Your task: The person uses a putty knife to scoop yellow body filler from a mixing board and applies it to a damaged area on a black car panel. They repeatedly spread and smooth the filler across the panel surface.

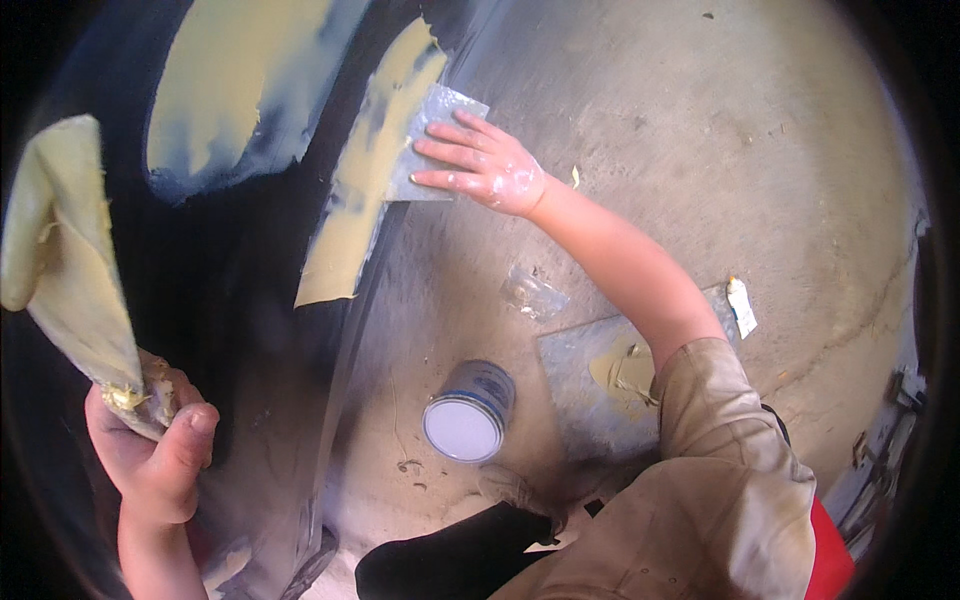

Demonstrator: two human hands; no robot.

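My right hand [490, 170] holds a thin, flat grey spreader [442, 108] against a dark, glossy panel [255, 235]. Three of its fingers lie spread over the sheet, the thumb is out of sight, and whitish smears mark the back of the hand. Under the spreader's left edge runs a long strip of pale yellow filler [355, 190]. A wider filler patch [215, 95] covers the panel farther left. Low on the left, my left hand [155, 455] is closed around the narrow end of a broad spreader [75, 270] coated with yellow filler, thickest along its far edge.
On the concrete floor [640, 130] stands a can [468, 415] with a pale lid. Right of it lies a grey board [585, 405] with a smear of filler, partly behind my right arm. A small white tube [740, 305] and crumpled clear plastic [535, 292] lie nearby.
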